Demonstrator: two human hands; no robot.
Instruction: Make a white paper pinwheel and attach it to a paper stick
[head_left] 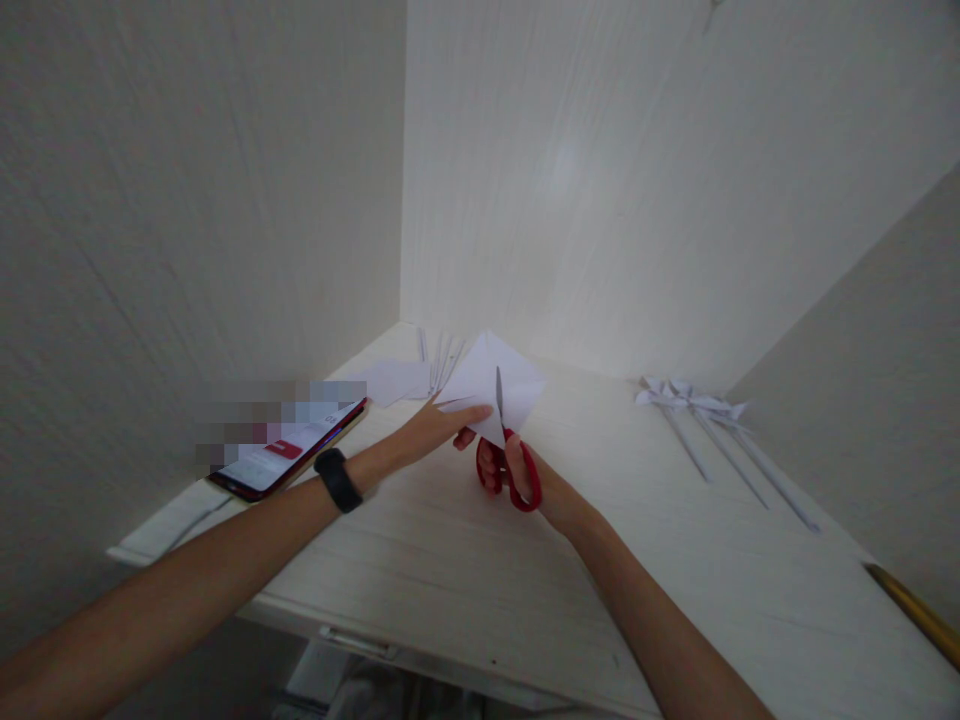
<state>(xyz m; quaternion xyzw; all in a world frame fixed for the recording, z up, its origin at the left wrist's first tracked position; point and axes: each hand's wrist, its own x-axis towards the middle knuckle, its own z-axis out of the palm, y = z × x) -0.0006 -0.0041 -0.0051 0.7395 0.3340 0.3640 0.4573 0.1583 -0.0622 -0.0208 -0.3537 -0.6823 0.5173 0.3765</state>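
Observation:
My left hand point(457, 422) pinches a square white sheet of paper point(517, 365) near its left side, the thumb lying on top. My right hand point(517, 462) grips a pair of red-handled scissors point(534, 490), fingers and thumb through the loops. The metal blade points away from me over the paper, with the sheet's near corner between the handles and the tip. A slit shows on the paper's left side by my left thumb. How far the blades are apart cannot be made out.
Loose white paper squares point(394, 382) and several thin white paper sticks point(444, 362) lie at the back left. A phone point(300, 440) rests at left. Paper pinwheels point(686, 395) on sticks lie at right. Walls enclose the white tabletop point(450, 570); a golden object point(911, 610) is at the right edge.

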